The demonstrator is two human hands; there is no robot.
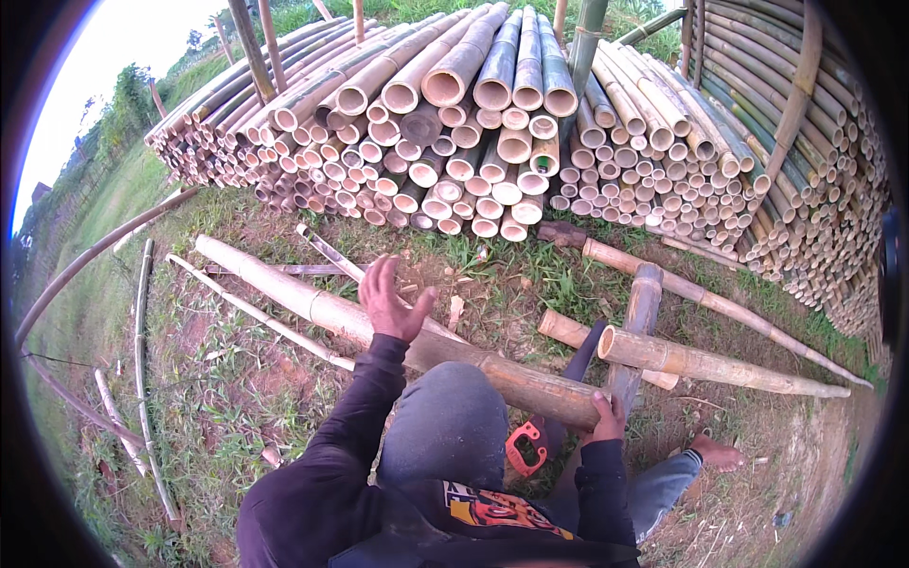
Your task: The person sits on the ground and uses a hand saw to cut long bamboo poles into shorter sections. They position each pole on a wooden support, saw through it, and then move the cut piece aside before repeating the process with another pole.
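Note:
A thick bamboo pole [312, 301] slants across in front of me from the far left to the near right, and my bent knee is against it. My left hand [393, 305] is raised over the middle of the pole with its fingers spread, holding nothing. At the near right end, my right hand [606, 422] grips the pole's rim; some of its fingers are hidden. Under that end, beside my leg, is a handsaw with an orange-red handle [526, 449]. A dark, curved length behind the pole seems to belong to the saw.
A large stack of cut bamboo poles [464, 85] stands ahead between upright posts. To the right, a short bamboo piece [701, 360] rests across a crosswise log [642, 312]. Thin poles [142, 379] lie on the grass at left. My bare foot [720, 452] is at right.

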